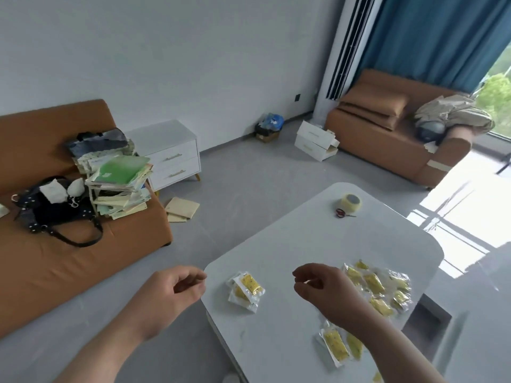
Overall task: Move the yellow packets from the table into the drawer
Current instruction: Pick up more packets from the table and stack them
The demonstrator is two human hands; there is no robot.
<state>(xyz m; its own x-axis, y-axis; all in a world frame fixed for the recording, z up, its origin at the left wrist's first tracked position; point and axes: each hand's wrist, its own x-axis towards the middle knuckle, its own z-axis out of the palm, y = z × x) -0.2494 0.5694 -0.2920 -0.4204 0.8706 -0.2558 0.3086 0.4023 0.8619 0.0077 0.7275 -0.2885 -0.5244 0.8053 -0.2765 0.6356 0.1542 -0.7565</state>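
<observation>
Yellow packets in clear wrappers lie on the white table (318,239). A small stack of packets (246,290) sits near the table's left edge. A larger scattered pile of packets (381,286) lies at the right, and a few more packets (338,345) lie near the front. My left hand (177,291) hovers just off the table's left edge, fingers loosely curled, holding nothing. Over the table between the stack and the pile, my right hand (323,288) hovers with loosely curled, empty fingers. A white cabinet with two closed drawers (174,158) stands across the floor by the wall.
A tape roll (349,202) and red scissors (343,214) lie at the table's far end. An orange sofa (55,258) on the left carries a black bag and stacked books. Two loose white drawers (315,140) sit on the floor beside another orange sofa (392,139).
</observation>
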